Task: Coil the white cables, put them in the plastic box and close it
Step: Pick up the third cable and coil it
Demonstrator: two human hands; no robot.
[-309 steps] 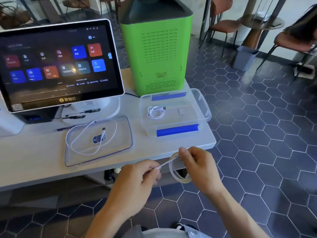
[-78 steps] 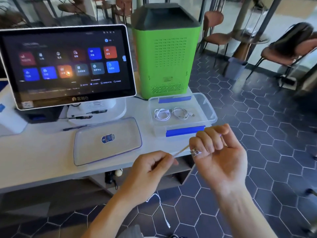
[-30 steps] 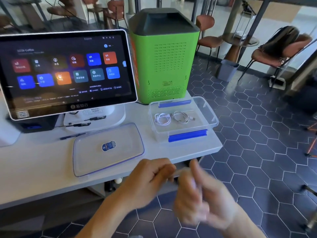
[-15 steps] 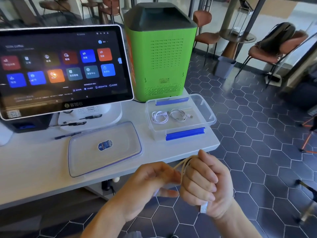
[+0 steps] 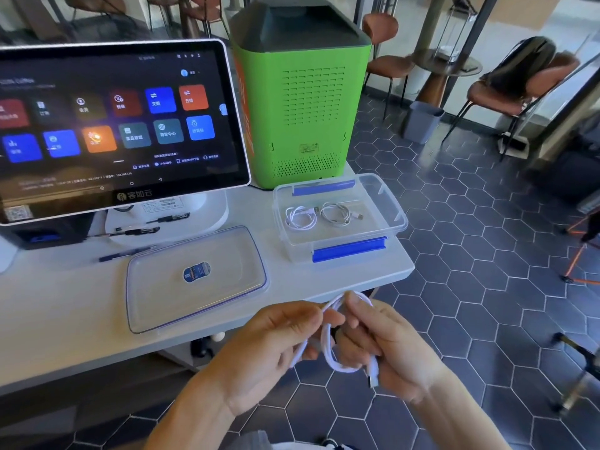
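A white cable [image 5: 328, 347] is looped into a small coil between both hands, in front of the table's near edge. My left hand [image 5: 276, 345] pinches the coil's left side and my right hand [image 5: 386, 349] grips its right side, a plug end hanging below. The clear plastic box [image 5: 386, 203] with blue clips stands open on the table's right end. Two coiled white cables [image 5: 300, 217] lie inside it. The clear lid [image 5: 194, 277] lies flat on the table to the left of the box.
A touchscreen terminal [image 5: 113, 125] stands at the back left, a green tower unit [image 5: 302, 92] behind the box. A pen [image 5: 126, 253] lies near the lid. Chairs [image 5: 506, 89], a round table and a grey bin [image 5: 422, 121] stand on the tiled floor to the right.
The third cable, stretched between my hands earlier, is now wound into a small coil. My hands have come closer together and turned the loops toward me.
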